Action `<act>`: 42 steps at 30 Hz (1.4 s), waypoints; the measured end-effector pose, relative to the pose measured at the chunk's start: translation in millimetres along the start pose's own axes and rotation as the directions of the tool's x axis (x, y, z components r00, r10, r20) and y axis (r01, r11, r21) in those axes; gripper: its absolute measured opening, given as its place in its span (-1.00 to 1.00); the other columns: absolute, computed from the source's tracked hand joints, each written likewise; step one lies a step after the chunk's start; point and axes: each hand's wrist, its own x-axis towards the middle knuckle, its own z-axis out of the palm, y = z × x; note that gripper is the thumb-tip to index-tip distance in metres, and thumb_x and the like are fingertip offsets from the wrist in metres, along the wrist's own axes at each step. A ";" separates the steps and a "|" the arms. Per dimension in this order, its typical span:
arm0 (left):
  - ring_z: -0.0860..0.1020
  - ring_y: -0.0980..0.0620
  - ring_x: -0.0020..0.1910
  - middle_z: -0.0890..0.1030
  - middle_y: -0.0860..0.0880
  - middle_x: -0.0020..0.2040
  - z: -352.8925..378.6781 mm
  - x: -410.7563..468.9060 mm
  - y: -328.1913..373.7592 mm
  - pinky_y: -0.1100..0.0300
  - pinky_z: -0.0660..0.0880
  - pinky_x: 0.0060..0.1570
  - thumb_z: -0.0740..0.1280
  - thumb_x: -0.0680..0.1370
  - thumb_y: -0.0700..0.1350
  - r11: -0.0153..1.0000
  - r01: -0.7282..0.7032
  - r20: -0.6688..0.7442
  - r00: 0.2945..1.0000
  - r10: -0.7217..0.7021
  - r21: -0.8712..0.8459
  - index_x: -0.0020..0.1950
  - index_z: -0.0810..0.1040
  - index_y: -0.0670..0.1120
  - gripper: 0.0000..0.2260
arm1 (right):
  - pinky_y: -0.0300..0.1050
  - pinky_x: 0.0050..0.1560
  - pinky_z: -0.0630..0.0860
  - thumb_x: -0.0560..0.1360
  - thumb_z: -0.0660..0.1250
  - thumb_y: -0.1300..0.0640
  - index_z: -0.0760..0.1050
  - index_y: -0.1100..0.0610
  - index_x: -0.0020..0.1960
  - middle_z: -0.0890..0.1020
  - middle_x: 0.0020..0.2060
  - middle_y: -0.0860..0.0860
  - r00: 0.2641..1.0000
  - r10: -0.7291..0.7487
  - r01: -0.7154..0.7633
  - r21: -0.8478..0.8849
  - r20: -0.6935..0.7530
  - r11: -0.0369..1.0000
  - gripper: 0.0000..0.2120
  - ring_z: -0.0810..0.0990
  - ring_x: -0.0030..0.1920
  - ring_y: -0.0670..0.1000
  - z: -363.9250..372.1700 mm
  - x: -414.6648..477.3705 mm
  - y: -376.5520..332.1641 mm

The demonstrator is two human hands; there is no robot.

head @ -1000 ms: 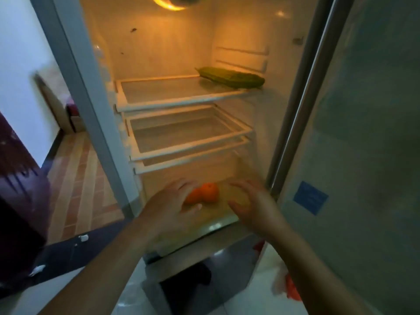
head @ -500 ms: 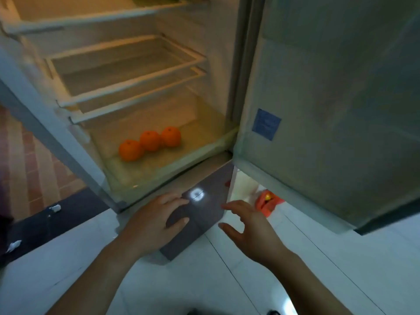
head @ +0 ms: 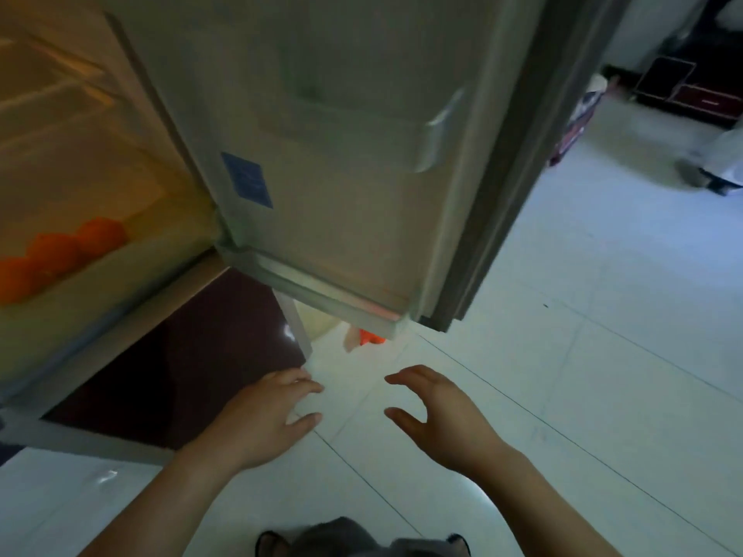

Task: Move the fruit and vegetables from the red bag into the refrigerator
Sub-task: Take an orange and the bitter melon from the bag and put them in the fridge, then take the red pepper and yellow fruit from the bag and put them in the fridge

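Observation:
Three oranges (head: pixel 56 255) lie in a row on the bottom shelf of the open refrigerator (head: pixel 100 174) at the left. The red bag (head: pixel 368 337) shows only as a small orange-red patch on the floor, mostly hidden under the lower edge of the open refrigerator door (head: pixel 341 174). My left hand (head: pixel 265 420) and my right hand (head: pixel 438 416) hover side by side above the white floor, below the bag. Both have relaxed, spread fingers and hold nothing.
The dark lower door of the refrigerator (head: pixel 177 367) is closed beneath the lit compartment. White tiled floor (head: pixel 583 375) stretches to the right. Dark red furniture (head: pixel 683 90) stands at the far right. A person's foot (head: pixel 707 174) is near it.
The view swung down and right, away from the shelves. Both hands drew back from the oranges and dropped toward the floor in front of the door's lower edge.

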 end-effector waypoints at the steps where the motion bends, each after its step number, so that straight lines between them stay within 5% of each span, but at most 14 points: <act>1: 0.22 0.24 0.37 0.25 0.26 0.35 10.7 7.3 24.2 0.42 0.17 0.21 0.17 0.53 0.21 0.999 -0.021 -0.003 1.000 0.021 -0.028 0.38 0.33 0.15 -0.57 | -0.40 0.18 0.27 0.52 0.23 -0.15 0.34 -0.13 0.34 0.43 0.28 -0.18 1.000 0.013 -0.013 0.003 -0.003 1.000 -0.59 0.41 0.25 -0.16 -10.4 -12.7 20.9; 5: 0.24 0.32 0.27 0.22 0.32 0.23 48.4 49.5 119.4 0.43 0.15 0.16 0.23 0.54 0.14 0.987 -0.069 -0.045 0.997 0.063 -0.146 0.34 0.37 0.15 -0.63 | -0.33 0.20 0.33 0.52 0.23 -0.15 0.36 -0.10 0.33 0.45 0.27 -0.15 0.996 0.083 -0.083 0.012 -0.036 0.997 -0.59 0.42 0.25 -0.13 -53.3 -58.6 105.4; 9: 0.30 0.30 0.29 0.29 0.32 0.23 81.2 96.6 203.8 0.35 0.24 0.25 0.11 0.41 0.35 0.970 -0.170 -0.013 0.985 0.170 -0.174 0.31 0.40 0.17 -0.46 | -0.32 0.20 0.34 0.51 0.25 -0.14 0.39 -0.09 0.31 0.46 0.25 -0.16 0.982 0.164 -0.160 0.049 -0.094 0.986 -0.62 0.43 0.23 -0.14 -95.8 -99.6 177.8; 12: 0.29 0.27 0.33 0.31 0.29 0.28 97.3 121.5 247.5 0.24 0.27 0.35 0.21 0.51 0.23 0.966 -0.170 0.010 0.984 0.176 -0.194 0.33 0.37 0.18 -0.59 | -0.32 0.19 0.35 0.51 0.24 -0.15 0.40 -0.11 0.28 0.46 0.22 -0.19 0.975 0.195 -0.189 0.063 -0.107 0.980 -0.63 0.43 0.23 -0.16 -124.1 -111.9 216.1; 19: 0.28 0.21 0.36 0.29 0.20 0.39 102.7 197.2 306.7 0.15 0.31 0.34 0.18 0.54 0.19 0.977 -0.176 0.074 0.980 0.186 -0.123 0.39 0.29 0.17 -0.58 | -0.40 0.14 0.28 0.51 0.23 -0.15 0.40 -0.09 0.29 0.46 0.23 -0.19 0.975 0.196 -0.189 0.079 -0.103 0.979 -0.63 0.42 0.23 -0.17 -170.9 -72.8 282.3; 28: 0.32 0.10 0.34 0.34 0.11 0.39 74.1 333.0 350.2 0.07 0.36 0.29 0.19 0.55 0.14 0.986 -0.143 -0.027 0.990 0.141 -0.086 0.40 0.32 0.07 -0.57 | -0.33 0.08 0.34 0.51 0.26 -0.13 0.43 -0.07 0.26 0.48 0.20 -0.18 0.967 0.211 -0.203 0.069 -0.144 0.977 -0.65 0.46 0.18 -0.14 -253.9 2.6 350.0; 37: 0.37 0.08 0.33 0.40 0.06 0.37 32.9 420.3 350.9 0.21 0.31 0.28 0.20 0.52 0.15 0.987 0.079 -0.149 0.984 -0.100 -0.143 0.37 0.37 0.03 -0.55 | -0.28 0.17 0.37 0.51 0.25 -0.14 0.45 -0.06 0.25 0.50 0.22 -0.13 1.000 0.022 -0.022 0.031 -0.015 0.999 -0.65 0.45 0.21 -0.12 -304.2 112.0 405.0; 42: 0.48 0.09 0.19 0.49 0.11 0.23 15.7 439.3 348.7 0.09 0.46 0.15 0.19 0.41 0.15 0.905 0.292 -0.237 0.898 -0.371 -0.310 0.26 0.44 0.13 -0.57 | -0.37 0.06 0.37 0.48 0.33 -0.09 0.49 -0.06 0.20 0.50 0.07 -0.22 0.974 -0.192 0.183 0.084 0.119 0.979 -0.69 0.47 0.06 -0.22 -333.3 186.4 422.7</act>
